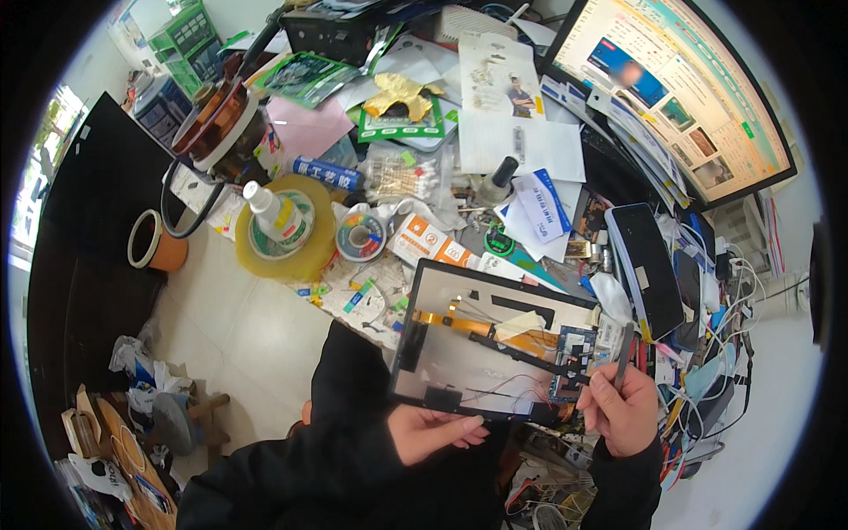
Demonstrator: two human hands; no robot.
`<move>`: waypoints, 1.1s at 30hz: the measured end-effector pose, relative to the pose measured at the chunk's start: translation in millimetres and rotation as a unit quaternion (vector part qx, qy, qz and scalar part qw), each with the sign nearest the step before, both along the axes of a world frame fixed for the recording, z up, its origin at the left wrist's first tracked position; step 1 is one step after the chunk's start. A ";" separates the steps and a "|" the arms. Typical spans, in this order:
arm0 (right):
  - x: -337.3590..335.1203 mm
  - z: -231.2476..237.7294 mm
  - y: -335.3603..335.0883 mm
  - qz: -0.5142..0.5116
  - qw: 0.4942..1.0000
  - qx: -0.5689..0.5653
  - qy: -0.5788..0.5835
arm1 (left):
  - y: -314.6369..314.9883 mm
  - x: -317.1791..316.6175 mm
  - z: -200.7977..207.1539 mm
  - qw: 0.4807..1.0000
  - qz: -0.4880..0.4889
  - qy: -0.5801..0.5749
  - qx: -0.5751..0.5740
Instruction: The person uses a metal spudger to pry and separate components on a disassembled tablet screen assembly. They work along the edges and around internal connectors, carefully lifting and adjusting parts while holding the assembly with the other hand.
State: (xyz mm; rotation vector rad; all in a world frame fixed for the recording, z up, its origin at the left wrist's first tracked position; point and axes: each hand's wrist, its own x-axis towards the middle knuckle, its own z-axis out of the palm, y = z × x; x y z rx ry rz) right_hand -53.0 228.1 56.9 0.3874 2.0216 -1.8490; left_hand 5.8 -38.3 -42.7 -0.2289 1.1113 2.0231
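Note:
An opened tablet (459,358) is tilted over the desk's front edge, its inside facing up. Its silver back plate, orange ribbon cable (521,341), thin loose wires and blue circuit board (574,349) are exposed. My left hand (433,433) grips the tablet's lower edge, thumb on top and fingers beneath. At the tablet's right end, my right hand (623,411) is closed in a pinch around a slim grey tool that looks like tweezers (625,353). Its working tip is hidden by my fingers, close to the circuit board.
Left on the cluttered desk are a white bottle (278,216) standing on rolls of tape (322,238) and a solder spool (360,237). Cotton swabs (397,177) lie behind. A phone (645,269), tangled cables (707,371) and a monitor (680,97) occupy the right side.

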 end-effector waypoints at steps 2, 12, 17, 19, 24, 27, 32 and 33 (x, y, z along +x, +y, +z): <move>-2.5 -2.5 -2.6 0.002 1.000 -0.011 0.011 | 1.6 -1.5 -1.5 1.000 -0.004 -0.004 0.007; -21.4 -13.4 -1.7 0.034 0.999 0.018 0.006 | 8.2 -3.0 -7.2 0.999 0.026 -0.001 0.044; -24.9 -18.9 2.6 0.033 0.999 0.026 0.011 | 5.8 -2.8 -6.2 0.998 0.035 0.012 0.042; -25.2 -19.8 2.9 0.029 0.999 0.024 0.007 | 5.0 -2.5 -5.9 0.998 0.036 0.013 0.040; -27.0 -18.4 1.5 0.033 0.999 0.027 -0.004 | -1.3 -4.2 -2.6 1.000 0.012 0.008 0.013; -26.5 -15.5 0.9 0.025 0.999 0.039 -0.024 | -8.3 -2.8 0.6 1.000 0.024 0.018 0.001; -16.8 -12.8 -3.8 0.035 0.998 0.035 -0.027 | -25.2 -3.5 -7.5 0.995 0.040 0.080 -0.054; -14.3 -11.8 -4.9 0.036 0.998 0.041 -0.037 | -24.0 -3.0 -9.9 0.994 0.054 0.095 -0.029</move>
